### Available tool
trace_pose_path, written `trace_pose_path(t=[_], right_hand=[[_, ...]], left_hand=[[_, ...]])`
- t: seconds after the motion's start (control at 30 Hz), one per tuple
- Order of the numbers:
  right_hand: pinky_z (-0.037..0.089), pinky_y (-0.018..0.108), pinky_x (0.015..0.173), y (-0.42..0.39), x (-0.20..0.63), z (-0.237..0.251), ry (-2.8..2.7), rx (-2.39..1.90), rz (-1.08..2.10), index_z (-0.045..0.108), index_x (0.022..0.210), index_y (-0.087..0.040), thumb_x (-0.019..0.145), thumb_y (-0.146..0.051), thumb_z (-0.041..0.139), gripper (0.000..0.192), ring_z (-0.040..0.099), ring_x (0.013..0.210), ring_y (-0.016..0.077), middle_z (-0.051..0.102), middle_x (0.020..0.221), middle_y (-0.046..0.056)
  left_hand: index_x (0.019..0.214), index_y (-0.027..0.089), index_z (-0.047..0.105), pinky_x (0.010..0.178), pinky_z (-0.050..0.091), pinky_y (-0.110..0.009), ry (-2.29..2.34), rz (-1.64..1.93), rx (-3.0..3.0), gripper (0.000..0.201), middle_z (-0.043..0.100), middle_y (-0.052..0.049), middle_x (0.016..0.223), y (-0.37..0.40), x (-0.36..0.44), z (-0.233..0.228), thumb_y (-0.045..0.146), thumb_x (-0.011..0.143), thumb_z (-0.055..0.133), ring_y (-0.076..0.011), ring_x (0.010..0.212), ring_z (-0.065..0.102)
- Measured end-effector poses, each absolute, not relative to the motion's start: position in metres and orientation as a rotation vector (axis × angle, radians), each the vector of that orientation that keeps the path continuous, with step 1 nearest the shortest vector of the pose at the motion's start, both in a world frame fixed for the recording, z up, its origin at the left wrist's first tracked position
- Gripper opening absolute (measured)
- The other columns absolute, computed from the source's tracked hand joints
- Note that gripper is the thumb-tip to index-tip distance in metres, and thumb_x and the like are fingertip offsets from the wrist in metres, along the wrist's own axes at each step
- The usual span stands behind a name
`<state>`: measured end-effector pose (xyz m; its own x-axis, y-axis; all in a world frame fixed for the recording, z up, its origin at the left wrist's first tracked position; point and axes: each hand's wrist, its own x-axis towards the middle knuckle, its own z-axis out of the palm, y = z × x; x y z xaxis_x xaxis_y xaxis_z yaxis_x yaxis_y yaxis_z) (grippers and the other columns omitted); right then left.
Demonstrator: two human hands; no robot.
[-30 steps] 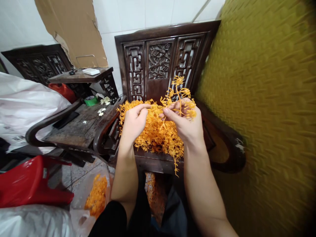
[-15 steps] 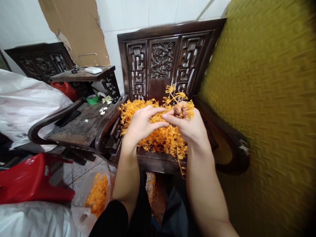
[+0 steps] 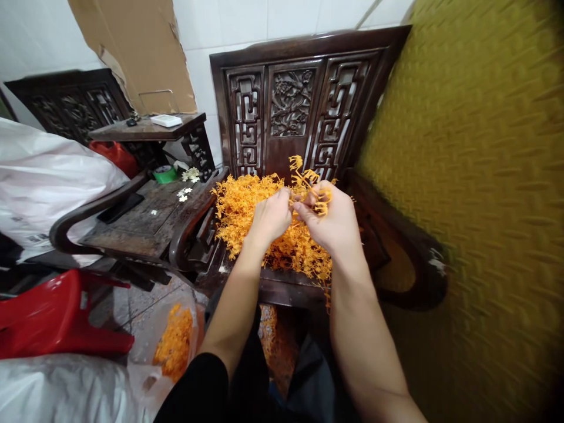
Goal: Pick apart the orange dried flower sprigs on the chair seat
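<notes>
A heap of orange plastic-looking flower sprigs (image 3: 247, 205) covers the seat of a dark carved wooden chair (image 3: 286, 153). Above the heap, my right hand (image 3: 332, 217) is closed on one branching orange sprig (image 3: 308, 176), whose tips stick up past the fingers. My left hand (image 3: 273, 217) meets it from the left, thumb and fingers pinched together at the sprig's stem. What exactly lies between the left fingertips is partly hidden. A few stems hang over the seat's front edge below the right wrist.
To the left, a second wooden chair (image 3: 136, 226) bears green tape (image 3: 165, 174), a dark phone (image 3: 121, 207) and pale small pieces. A plastic bag with orange pieces (image 3: 174, 343) sits on the floor beside a red stool (image 3: 66, 317). A yellow textured surface (image 3: 476, 147) rises at right.
My left hand has moved right and its fingers have closed from a loose spread into a pinch beside the right hand. The sprig has shifted slightly left.
</notes>
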<state>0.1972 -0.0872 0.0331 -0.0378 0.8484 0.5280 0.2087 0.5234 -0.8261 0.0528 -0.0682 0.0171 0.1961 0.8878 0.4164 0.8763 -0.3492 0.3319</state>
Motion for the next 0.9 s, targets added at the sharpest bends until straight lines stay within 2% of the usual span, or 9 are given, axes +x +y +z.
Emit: trace_pose_path(t=[0.2, 0.4, 0.47, 0.53, 0.6, 0.67, 0.73, 0.8, 0.9], right_hand=[[0.038, 0.034, 0.058, -0.09, 0.195, 0.037, -1.564, -1.139, 0.419, 0.049, 0.068, -0.024, 0.073, -0.01, 0.075, 0.03, 0.048, 0.059, 0.016, 0.055, 0.062, -0.001], [0.05, 0.033, 0.053, -0.128, 0.215, 0.063, -1.38, -0.86, 0.686, 0.045, 0.075, -0.026, 0.079, -0.029, 0.088, 0.044, 0.058, 0.058, 0.0155, 0.055, 0.07, -0.002], [0.051, 0.033, 0.053, -0.134, 0.22, 0.069, -1.376, -0.819, 0.73, 0.045, 0.074, -0.025, 0.077, -0.032, 0.092, 0.048, 0.059, 0.057, 0.0148, 0.056, 0.072, -0.001], [0.053, 0.033, 0.054, -0.133, 0.221, 0.07, -1.388, -0.793, 0.787, 0.046, 0.075, -0.025, 0.075, -0.034, 0.093, 0.048, 0.061, 0.057, 0.0145, 0.059, 0.073, -0.002], [0.054, 0.033, 0.056, -0.129, 0.22, 0.068, -1.387, -0.768, 0.821, 0.048, 0.076, -0.024, 0.075, -0.034, 0.094, 0.047, 0.062, 0.058, 0.0145, 0.06, 0.074, -0.002], [0.055, 0.032, 0.056, -0.125, 0.22, 0.065, -1.377, -0.748, 0.831, 0.05, 0.077, -0.024, 0.075, -0.034, 0.094, 0.046, 0.063, 0.059, 0.0143, 0.062, 0.075, -0.002], [0.055, 0.031, 0.055, -0.121, 0.22, 0.063, -1.375, -0.73, 0.828, 0.053, 0.078, -0.023, 0.074, -0.033, 0.095, 0.043, 0.064, 0.058, 0.0138, 0.062, 0.075, -0.002], [0.054, 0.031, 0.054, -0.117, 0.221, 0.06, -1.381, -0.715, 0.845, 0.058, 0.081, -0.022, 0.073, -0.033, 0.095, 0.039, 0.063, 0.057, 0.0134, 0.063, 0.075, -0.002], [0.053, 0.031, 0.054, -0.109, 0.22, 0.056, -1.406, -0.693, 0.948, 0.062, 0.084, -0.022, 0.073, -0.035, 0.095, 0.037, 0.062, 0.056, 0.0132, 0.066, 0.075, -0.002]], left_hand=[[0.11, 0.018, 0.064, 0.084, 0.051, -0.038, 1.566, 1.1, 2.265, 0.019, 0.076, -0.015, 0.106, -0.034, 0.056, -0.025, 0.026, 0.103, 0.048, -0.029, 0.094, 0.072], [0.082, 0.02, 0.059, 0.074, 0.049, -0.035, 1.587, 1.261, 1.905, 0.04, 0.067, -0.007, 0.078, -0.012, 0.031, -0.05, 0.04, 0.11, 0.038, -0.0205, 0.072, 0.062], [0.089, 0.019, 0.063, 0.07, 0.049, -0.031, 1.477, 1.284, 1.897, 0.041, 0.066, -0.004, 0.078, -0.016, 0.034, -0.043, 0.041, 0.11, 0.036, -0.0166, 0.068, 0.06], [0.107, 0.02, 0.067, 0.063, 0.048, -0.027, 1.313, 1.327, 1.833, 0.038, 0.065, -0.002, 0.079, -0.027, 0.042, -0.029, 0.041, 0.11, 0.036, -0.0134, 0.063, 0.056], [0.132, 0.024, 0.062, 0.057, 0.045, -0.025, 1.161, 1.408, 1.724, 0.033, 0.064, 0.0, 0.079, -0.041, 0.05, -0.011, 0.039, 0.109, 0.044, -0.0117, 0.058, 0.053], [0.144, 0.03, 0.054, 0.053, 0.041, -0.023, 1.042, 1.485, 1.624, 0.039, 0.06, 0.001, 0.077, -0.056, 0.054, 0.006, 0.04, 0.106, 0.052, -0.0103, 0.055, 0.048], [0.134, 0.03, 0.059, 0.049, 0.033, -0.021, 0.905, 1.52, 1.531, 0.035, 0.052, 0.003, 0.073, -0.068, 0.052, 0.02, 0.047, 0.104, 0.056, -0.008, 0.051, 0.042], [0.113, 0.025, 0.066, 0.045, 0.024, -0.019, 0.786, 1.518, 1.419, 0.033, 0.044, 0.005, 0.069, -0.076, 0.048, 0.028, 0.055, 0.1, 0.062, -0.0055, 0.048, 0.034], [0.086, 0.021, 0.059, 0.041, 0.016, -0.018, 0.776, 1.508, 1.235, 0.045, 0.036, 0.008, 0.064, -0.079, 0.041, 0.031, 0.063, 0.088, 0.075, -0.0032, 0.044, 0.027]])
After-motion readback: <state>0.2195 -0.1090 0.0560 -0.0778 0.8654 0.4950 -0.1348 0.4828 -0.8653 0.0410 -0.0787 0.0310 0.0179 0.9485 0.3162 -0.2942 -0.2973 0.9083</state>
